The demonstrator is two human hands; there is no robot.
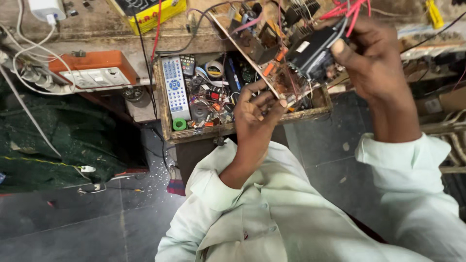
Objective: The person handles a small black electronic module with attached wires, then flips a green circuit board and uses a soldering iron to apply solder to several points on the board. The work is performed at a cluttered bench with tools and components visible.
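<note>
The person is holding a circuit board point(264, 53) up in the air with both hands, tilted steeply so that 1 long edge is running from the upper middle of the view down toward the right side of a wooden tray point(167, 123). The left hand point(257, 109) is gripping the board's lower end, its fingers point(252, 92) curling over the edge and its thumb pressing from the near side, so it is clamped on the board. The right hand point(366, 56) is closing around a black block component point(313, 51) at the board's upper right, the thumb lying flat on its end, with a bunch of red wires point(347, 12) sprouting just above the knuckles. The 2 hands are sitting well apart, 1 at each end of the board. The board is hanging above the tray's right half, hiding that part. In the tray's left half a grey remote control point(175, 87) is lying along the left wall, a small green ring point(179, 124) is resting at the near left corner, and loose small parts are filling the middle. Left of the tray an orange switch box point(92, 68) is sitting on the bench edge, and a white charger point(46, 8) is trailing white cable at the far left corner. Pale shirt sleeves point(403, 160) are covering both forearms.
</note>
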